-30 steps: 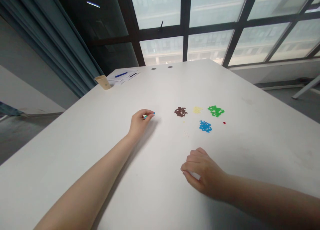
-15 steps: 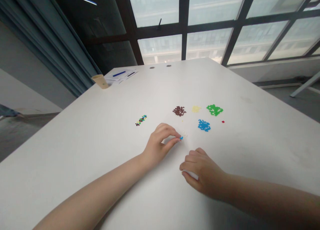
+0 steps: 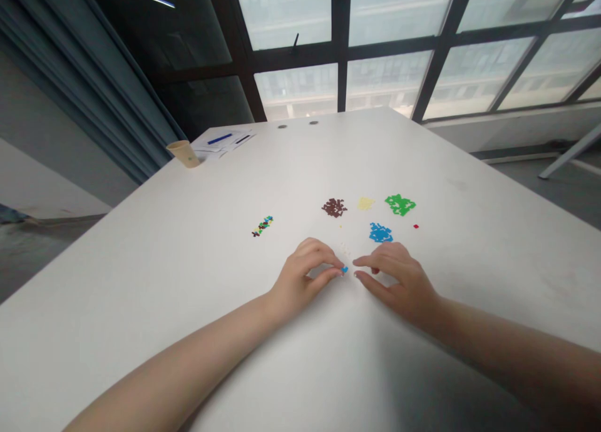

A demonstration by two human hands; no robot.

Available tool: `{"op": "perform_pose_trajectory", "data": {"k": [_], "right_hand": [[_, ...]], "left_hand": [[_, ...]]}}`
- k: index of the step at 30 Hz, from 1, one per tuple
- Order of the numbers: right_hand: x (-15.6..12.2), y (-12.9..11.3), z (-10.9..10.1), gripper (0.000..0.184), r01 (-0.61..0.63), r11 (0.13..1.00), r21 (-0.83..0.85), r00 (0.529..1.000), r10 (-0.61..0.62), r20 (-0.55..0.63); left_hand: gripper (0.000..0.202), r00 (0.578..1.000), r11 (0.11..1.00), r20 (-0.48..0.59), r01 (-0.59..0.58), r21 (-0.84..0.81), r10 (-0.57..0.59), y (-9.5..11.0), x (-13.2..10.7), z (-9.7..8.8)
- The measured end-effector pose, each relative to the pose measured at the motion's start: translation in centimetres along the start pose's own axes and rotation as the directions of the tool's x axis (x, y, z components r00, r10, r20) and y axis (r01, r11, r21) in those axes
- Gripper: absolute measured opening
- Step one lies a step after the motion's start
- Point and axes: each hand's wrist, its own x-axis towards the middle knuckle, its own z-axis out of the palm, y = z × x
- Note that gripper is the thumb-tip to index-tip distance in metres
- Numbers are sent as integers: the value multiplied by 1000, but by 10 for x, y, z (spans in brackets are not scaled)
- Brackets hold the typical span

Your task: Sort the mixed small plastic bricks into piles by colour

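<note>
My left hand (image 3: 307,275) rests on the white table (image 3: 188,275) and pinches a tiny blue piece (image 3: 345,270) between thumb and fingertips. Facing it, my right hand (image 3: 399,278) has its thumb and forefinger reaching toward that piece, a small gap between them and nothing held. Just beyond the hands lie a few white pieces (image 3: 345,248). Farther back sit small heaps of blue pieces (image 3: 380,233), brown pieces (image 3: 334,207), yellow pieces (image 3: 365,203) and green pieces (image 3: 400,204). A short mixed-colour row of pieces (image 3: 263,225) lies to the left.
One red piece (image 3: 416,226) lies right of the blue heap. A paper cup (image 3: 183,153) and papers with a blue pen (image 3: 225,139) sit at the far left corner. Large windows stand behind the table, a curtain at the left.
My left hand left the mixed row and came right and nearer with a blue piece. My right hand moved forward to meet it, fingers opening toward the piece.
</note>
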Motion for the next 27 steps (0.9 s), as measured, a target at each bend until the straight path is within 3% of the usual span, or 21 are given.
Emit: {"op": "perform_pose_trajectory", "data": {"k": [10,14,17,22,27], "right_hand": [[-3,-7,4,4,77,996,43,994,-73,-84],[-1,-6,3,5,78,996,46,996,-76,-42],[7,4,-6,6,59,998,-2,998,-59,-36],[20,30,-21,8,-70,990,-120,988,52,-144],[24,48,-27,12,-125,973,-193,992,116,-56]], "left_hand": [[8,996,999,79,-32,19,30,1,-3,5],[7,996,999,84,-13,29,10,1,-3,5],[9,997,997,67,41,67,-45,0,-4,5],[12,990,989,73,111,102,-119,-8,-4,6],[13,978,992,181,88,93,-104,-9,-2,5]]}}
